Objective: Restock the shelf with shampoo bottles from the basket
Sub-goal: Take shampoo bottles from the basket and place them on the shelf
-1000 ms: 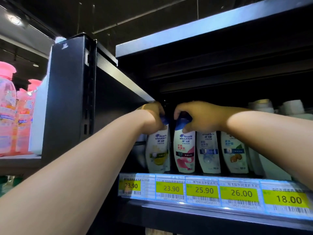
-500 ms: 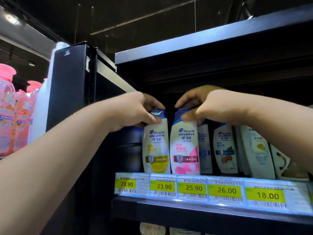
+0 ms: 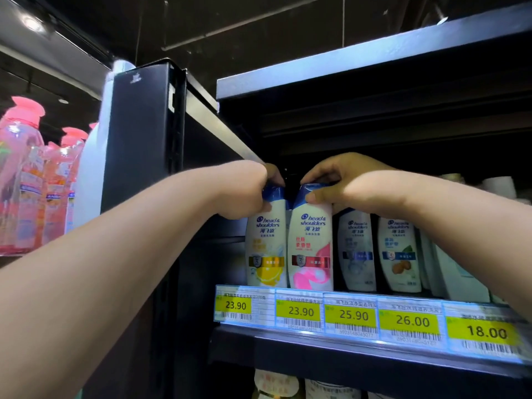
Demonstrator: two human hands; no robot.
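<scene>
A: What are the hands doing?

B: The left hand (image 3: 244,191) grips the blue cap of the yellow-label bottle (image 3: 266,254). The right hand (image 3: 345,182) pinches the cap of the pink-label bottle (image 3: 311,254), thumb in front, fingers curled over the top.

A: Where do the bottles lie from them?

B: Straight below each hand. They stand upright, long axis vertical, close side by side at the front of the shelf (image 3: 345,352), above the price tags (image 3: 354,315). Each hand is nearest its own bottle, so I'd expect only a small nudge or a release next.

glossy white plastic shampoo bottles (image 3: 311,243); matt black metal shelf (image 3: 345,361); shiny paper price labels (image 3: 349,315).
</scene>
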